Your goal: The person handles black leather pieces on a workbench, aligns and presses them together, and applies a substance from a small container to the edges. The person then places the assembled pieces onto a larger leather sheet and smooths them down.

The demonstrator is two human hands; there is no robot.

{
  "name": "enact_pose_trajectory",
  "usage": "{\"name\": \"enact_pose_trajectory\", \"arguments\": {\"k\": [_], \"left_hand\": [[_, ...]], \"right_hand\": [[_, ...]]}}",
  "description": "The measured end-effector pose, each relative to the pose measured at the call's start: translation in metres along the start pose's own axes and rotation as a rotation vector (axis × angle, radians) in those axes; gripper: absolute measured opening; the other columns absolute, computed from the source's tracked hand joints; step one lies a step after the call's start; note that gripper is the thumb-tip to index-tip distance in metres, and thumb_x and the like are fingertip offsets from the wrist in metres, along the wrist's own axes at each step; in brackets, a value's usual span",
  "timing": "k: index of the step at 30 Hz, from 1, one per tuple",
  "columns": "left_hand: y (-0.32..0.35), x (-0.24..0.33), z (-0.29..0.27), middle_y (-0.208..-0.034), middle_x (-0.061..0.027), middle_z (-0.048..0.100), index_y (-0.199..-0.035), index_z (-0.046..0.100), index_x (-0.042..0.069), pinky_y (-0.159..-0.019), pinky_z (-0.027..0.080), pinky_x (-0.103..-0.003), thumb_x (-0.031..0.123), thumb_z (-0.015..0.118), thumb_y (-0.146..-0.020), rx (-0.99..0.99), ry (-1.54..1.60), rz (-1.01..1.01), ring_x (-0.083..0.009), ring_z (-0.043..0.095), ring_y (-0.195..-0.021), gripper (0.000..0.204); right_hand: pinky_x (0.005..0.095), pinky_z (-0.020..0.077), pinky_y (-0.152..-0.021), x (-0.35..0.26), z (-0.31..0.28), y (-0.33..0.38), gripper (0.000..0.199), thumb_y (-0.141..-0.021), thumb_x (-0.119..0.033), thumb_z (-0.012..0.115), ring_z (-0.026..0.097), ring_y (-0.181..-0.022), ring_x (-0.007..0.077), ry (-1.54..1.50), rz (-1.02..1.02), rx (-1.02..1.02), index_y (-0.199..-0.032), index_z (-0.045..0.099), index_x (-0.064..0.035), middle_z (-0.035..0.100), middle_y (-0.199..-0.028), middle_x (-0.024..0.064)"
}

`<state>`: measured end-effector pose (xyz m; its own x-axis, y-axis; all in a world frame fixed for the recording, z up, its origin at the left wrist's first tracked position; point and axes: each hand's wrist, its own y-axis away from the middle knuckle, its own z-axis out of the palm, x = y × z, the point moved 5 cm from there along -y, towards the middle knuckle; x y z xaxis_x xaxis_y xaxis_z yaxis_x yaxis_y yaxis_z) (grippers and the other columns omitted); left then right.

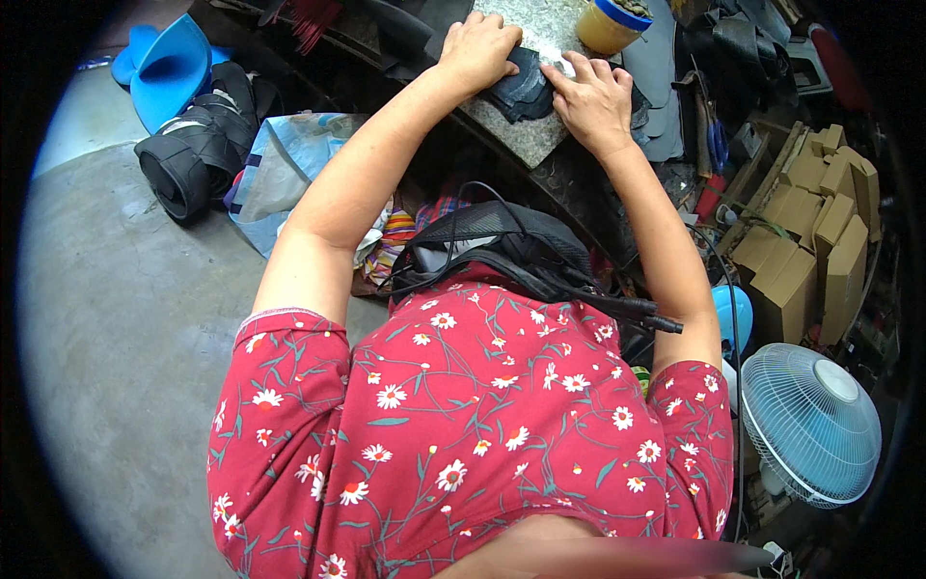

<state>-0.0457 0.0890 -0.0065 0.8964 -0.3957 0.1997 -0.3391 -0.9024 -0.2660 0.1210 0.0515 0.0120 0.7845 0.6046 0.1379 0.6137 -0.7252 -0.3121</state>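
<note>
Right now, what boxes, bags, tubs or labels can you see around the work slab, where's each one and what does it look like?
Cardboard boxes: stacked at the right, plain brown, small and rectangular.
Plastic bag: on the floor left of the slab, pale blue and white, crumpled.
Tub: at the slab's far edge, round, yellow with a blue rim.
No screens or signs show.

The scene is viewed by one head-worn fisheye camera, aimed steeply down and forward. The red floral shirt [473,425] is seen closest, the stone slab [526,135] beyond, near the top edge.
</note>
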Motion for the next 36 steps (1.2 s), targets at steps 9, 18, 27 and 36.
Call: {"name": "enact_pose_trajectory", "arguments": {"k": [9,18,27,36], "left_hand": [[0.001,0.0,-0.001,-0.103,-0.0054,0.066,-0.104,0.065,0.015,-0.083,0.047,-0.047,0.034,0.08,-0.073,-0.068,-0.011,-0.019,-0.0277,0.06,-0.106,0.039],[0.002,0.005,-0.008,-0.101,-0.0059,0.065,-0.102,0.064,0.015,-0.083,0.048,-0.046,0.033,0.076,-0.076,-0.08,0.003,-0.006,-0.0285,0.06,-0.105,0.034],[-0.029,0.023,-0.037,-0.094,-0.0155,0.069,-0.103,0.066,0.011,-0.081,0.052,-0.045,0.014,0.058,-0.08,-0.216,0.343,0.051,-0.0368,0.066,-0.093,0.025],[-0.066,0.096,-0.005,-0.088,-0.0101,0.065,-0.085,0.063,0.008,-0.077,0.052,-0.041,0.016,0.068,-0.076,0.132,0.296,0.275,-0.031,0.061,-0.088,0.013]], "right_hand": [[0.0402,0.0351,-0.09,-0.026,-0.017,0.025,0.043,-0.071,-0.024,0.074,0.054,-0.109,0.0178,-0.104,-0.112,-0.041,-0.114,0.071,-0.0318,0.059,-0.124,-0.0021],[0.0412,0.0365,-0.088,-0.04,-0.024,0.016,0.029,-0.071,-0.022,0.07,0.055,-0.106,0.0181,-0.166,-0.103,0.011,-0.099,0.074,-0.0276,0.06,-0.115,-0.0006],[0.039,0.0413,-0.088,0.065,-0.064,0.054,0.031,-0.075,-0.01,0.06,0.059,-0.098,0.022,-0.496,0.45,0.28,-0.1,0.074,-0.0212,0.065,-0.104,-0.0007],[0.037,0.0459,-0.088,0.092,-0.077,0.055,0.034,-0.079,-0.004,0.062,0.062,-0.101,0.0233,-0.49,0.548,0.344,-0.11,0.069,-0.0143,0.069,-0.106,0.0031]]}}
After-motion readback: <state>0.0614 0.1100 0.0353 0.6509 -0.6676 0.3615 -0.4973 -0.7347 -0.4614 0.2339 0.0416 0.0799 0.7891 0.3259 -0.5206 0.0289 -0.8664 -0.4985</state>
